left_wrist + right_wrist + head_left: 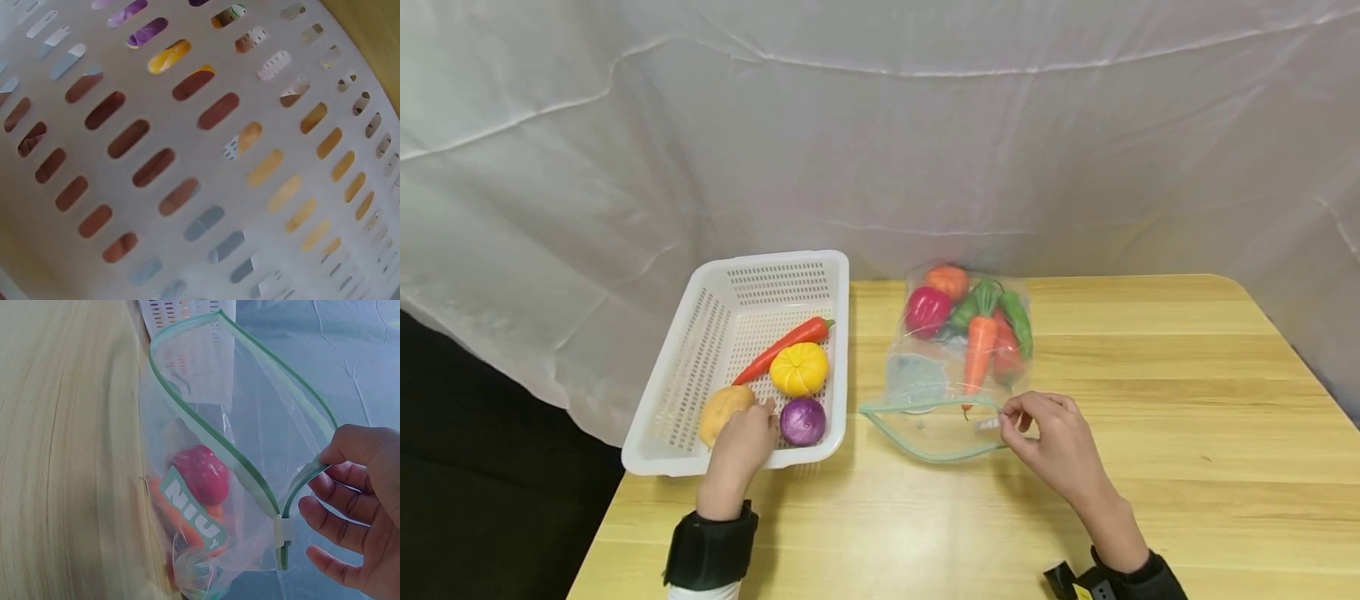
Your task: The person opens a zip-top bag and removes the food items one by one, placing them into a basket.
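Head view: left hand (741, 442) lower left of frame, reaching into white basket (677, 379), fingers curled on potato (724, 411), beside purple onion (802, 421). Right hand (1051, 440) lower centre, pinching green rim of clear zip bag (951, 367), mouth gaping open; carrot (979, 350), peppers inside. Right wrist view: thumb and fingers on rim near white slider (284, 530). Table (1187, 400) beneath.

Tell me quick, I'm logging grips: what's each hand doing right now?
Left hand: in the white basket, fingers on the potato; a grip cannot be told.
Right hand: pinching the open zip bag by its rim.
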Demonstrator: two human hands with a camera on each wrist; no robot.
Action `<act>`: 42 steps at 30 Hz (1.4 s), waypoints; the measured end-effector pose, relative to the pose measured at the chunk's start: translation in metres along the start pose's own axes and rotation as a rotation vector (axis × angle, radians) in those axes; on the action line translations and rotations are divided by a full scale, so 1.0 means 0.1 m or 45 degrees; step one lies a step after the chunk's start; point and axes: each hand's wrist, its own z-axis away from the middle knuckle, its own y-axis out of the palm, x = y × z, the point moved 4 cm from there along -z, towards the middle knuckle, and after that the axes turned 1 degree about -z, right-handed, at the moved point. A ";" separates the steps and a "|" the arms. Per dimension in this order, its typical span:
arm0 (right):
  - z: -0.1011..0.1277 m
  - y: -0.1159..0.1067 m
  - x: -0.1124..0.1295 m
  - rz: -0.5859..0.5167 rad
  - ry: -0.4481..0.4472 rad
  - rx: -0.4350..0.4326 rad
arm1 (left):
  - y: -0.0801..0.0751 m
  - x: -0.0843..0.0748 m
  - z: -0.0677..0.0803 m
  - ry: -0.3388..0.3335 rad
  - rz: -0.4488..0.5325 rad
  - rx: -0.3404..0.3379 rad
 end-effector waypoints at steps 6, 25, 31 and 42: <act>-0.01 -0.01 0.00 0.005 -0.003 0.005 | -0.01 -0.03 0.02 0.039 0.028 -0.146; -0.01 -0.04 -0.01 0.018 -0.001 0.019 | 0.29 -1.39 0.26 1.044 0.112 -0.725; -0.05 -0.03 0.01 0.012 -0.009 0.027 | 0.68 -1.95 0.10 1.057 -0.294 -0.256; -0.05 -0.02 0.03 0.012 -0.006 0.010 | 0.97 -2.43 -0.55 0.722 -0.341 -0.150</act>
